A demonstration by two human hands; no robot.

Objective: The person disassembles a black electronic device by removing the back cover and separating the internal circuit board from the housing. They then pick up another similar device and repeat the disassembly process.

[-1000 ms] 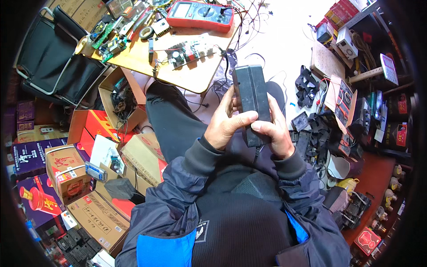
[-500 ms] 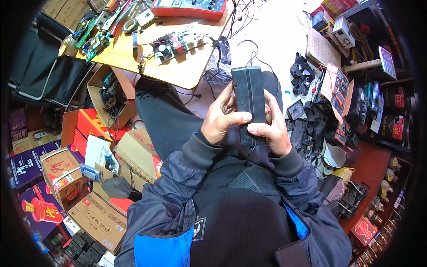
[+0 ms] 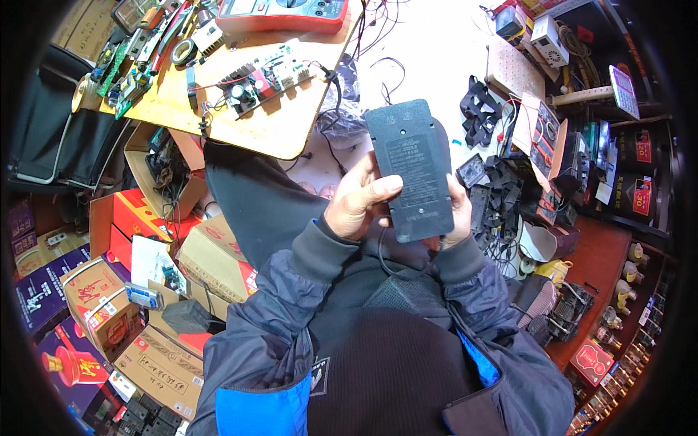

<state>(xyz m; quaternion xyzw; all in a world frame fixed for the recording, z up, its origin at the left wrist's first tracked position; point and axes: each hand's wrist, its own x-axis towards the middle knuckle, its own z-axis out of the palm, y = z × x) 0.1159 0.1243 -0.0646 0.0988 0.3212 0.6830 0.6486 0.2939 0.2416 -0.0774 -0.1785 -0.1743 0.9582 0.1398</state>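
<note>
Between my two hands I hold a black power adapter (image 3: 411, 174), a flat oblong case with its broad printed face turned up toward me. Two small screw points show on that face. My left hand (image 3: 358, 198) grips its left edge, the thumb lying over the front and the fingers behind. My right hand (image 3: 458, 212) closes on the lower right edge, with most of its fingers hidden behind the case. A thin black cord (image 3: 383, 254) hangs from below the adapter toward my lap.
To the left, a wooden board (image 3: 287, 131) carries a bare circuit board (image 3: 265, 83), a red multimeter (image 3: 283, 16) and loose parts. Cartons (image 3: 156, 370) crowd the lower left. Black plastic housings (image 3: 498, 203) lie heaped right of my hands; a shelf of small bottles (image 3: 618, 370) stands beyond.
The adapter has been turned over from its narrow side, so its broad printed face now shows. My right thumb has left the front. The view has shifted slightly.
</note>
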